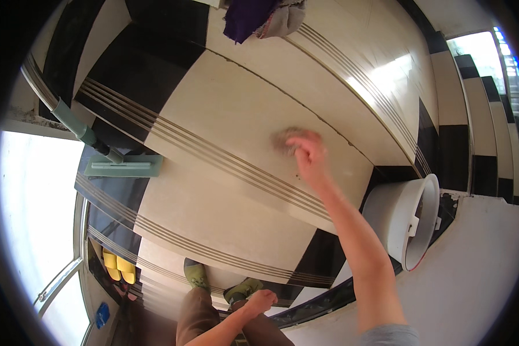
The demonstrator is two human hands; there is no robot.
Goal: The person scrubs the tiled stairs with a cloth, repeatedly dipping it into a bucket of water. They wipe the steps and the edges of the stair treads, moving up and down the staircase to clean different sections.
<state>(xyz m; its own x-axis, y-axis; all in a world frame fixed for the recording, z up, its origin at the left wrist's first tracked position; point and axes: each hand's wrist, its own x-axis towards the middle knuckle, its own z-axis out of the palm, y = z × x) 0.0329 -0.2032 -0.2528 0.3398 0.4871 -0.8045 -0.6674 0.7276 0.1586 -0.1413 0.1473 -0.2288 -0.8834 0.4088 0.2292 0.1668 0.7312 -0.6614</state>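
My right hand [310, 149] reaches out over a cream tiled stair tread [225, 108], its fingers closed on a greyish-brown wad [281, 140]. Motion blur hides whether the wad is a cloth or a scouring pad. A few dark specks [298, 176] lie on the tread just below that hand. My left hand [261, 302] is curled in a loose fist by my knee, and nothing shows in it. On a lower step are my feet in green shoes [197, 274].
A flat mop [123, 166] with a pale green head rests on the left. To the right, a white bucket-like container [389, 216] lies on its side by the wall. Purple and grey cloths [264, 19] hang higher up. Yellow slippers [120, 266] sit low left, near a bright window [39, 194].
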